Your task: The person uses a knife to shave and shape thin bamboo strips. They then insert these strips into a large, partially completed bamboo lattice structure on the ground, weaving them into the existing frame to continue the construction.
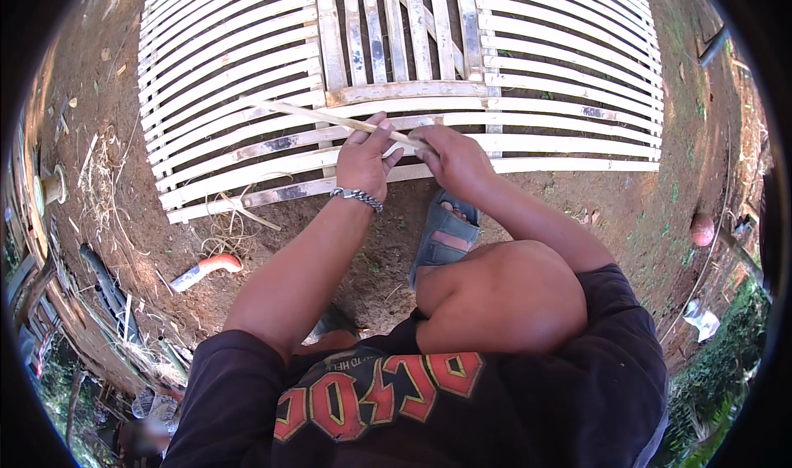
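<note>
A thin, pale bamboo strip [305,112] slants from the upper left down to the right between my two hands. My left hand [365,161], a chain bracelet at its wrist, is closed round the strip with the thumb on top. At the strip's lower right end, my right hand [455,161] pinches it; the fingertips partly hide that end. Just beyond and beneath both hands lies a large lattice panel of bamboo slats [569,161], with long crosswise slats at the sides and upright slats in its middle section.
An orange-handled tool [219,263] with a pale blade or sheath lies on bare soil at the left, below curled bamboo shavings [227,239]. My sandalled foot [450,230] stands near the panel's edge. Far right are a reddish ball [702,229] and white plastic litter [701,321].
</note>
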The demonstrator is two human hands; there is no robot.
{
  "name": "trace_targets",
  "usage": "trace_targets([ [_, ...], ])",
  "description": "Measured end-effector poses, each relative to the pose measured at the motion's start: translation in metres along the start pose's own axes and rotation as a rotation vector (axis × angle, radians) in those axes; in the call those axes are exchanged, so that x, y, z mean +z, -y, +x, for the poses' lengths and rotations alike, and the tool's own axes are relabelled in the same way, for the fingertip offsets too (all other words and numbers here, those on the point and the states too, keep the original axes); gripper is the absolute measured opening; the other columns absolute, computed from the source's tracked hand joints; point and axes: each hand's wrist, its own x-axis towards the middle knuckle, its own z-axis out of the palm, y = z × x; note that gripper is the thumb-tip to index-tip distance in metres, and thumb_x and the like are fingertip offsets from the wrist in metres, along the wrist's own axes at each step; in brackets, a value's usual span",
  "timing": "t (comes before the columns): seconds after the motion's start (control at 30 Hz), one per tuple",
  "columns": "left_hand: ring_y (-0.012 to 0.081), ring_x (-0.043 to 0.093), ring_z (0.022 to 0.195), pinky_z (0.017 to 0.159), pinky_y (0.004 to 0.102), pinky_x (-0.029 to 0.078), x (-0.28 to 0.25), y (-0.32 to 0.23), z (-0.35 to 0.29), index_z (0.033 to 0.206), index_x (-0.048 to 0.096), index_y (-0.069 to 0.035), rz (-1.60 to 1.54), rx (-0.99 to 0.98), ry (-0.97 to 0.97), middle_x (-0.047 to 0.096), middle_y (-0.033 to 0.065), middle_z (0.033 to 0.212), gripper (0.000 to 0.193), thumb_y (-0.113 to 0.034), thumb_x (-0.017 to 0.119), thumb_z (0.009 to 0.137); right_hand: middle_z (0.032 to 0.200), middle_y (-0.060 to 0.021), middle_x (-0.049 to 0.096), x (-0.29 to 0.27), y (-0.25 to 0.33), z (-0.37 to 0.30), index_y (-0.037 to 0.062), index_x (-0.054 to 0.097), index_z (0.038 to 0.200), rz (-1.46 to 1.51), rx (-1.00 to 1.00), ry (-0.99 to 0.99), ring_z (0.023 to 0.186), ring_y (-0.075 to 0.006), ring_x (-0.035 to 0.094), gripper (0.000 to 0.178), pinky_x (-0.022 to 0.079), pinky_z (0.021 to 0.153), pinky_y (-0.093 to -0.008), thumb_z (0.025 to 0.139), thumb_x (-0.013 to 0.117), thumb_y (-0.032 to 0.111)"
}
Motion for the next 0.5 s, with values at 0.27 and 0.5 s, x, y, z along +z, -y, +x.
trace_targets([
  [0.27, 0.0307, 0.058, 0.127, 0.102, 0.0452, 0.054, -0.038, -0.076, 0.051, 0.159, 0.023, -0.005, 0.116, 0.235, -0.156, 0.052, 0.0187, 0.146, 0.064, -0.014, 0.054, 0.104, 0.107, -0.0131, 0.075, -0.070, -0.106, 0.058, 0.0105, 0.073, 0.108, -0.243, -0.105, -0.162, 0.093, -0.0349, 0.071, 0.023, 0.055, 0.095, -0.0444, 0.087, 0.070, 0.003],
  [0.5, 0.0242, 0.071, 0.106, 0.091, 0.0357, 0.055, -0.080, -0.118, 0.084, 0.131, 0.067, -0.008, 1.040, 0.520, -0.303, 0.073, 0.0145, 0.119, 0.037, -0.024, 0.065, 0.098, 0.106, -0.0155, 0.070, -0.100, -0.136, 0.082, 0.0049, 0.067, 0.111, -0.283, -0.128, -0.094, 0.101, -0.0372, 0.066, 0.027, 0.053, 0.089, -0.0445, 0.087, 0.066, -0.006],
])
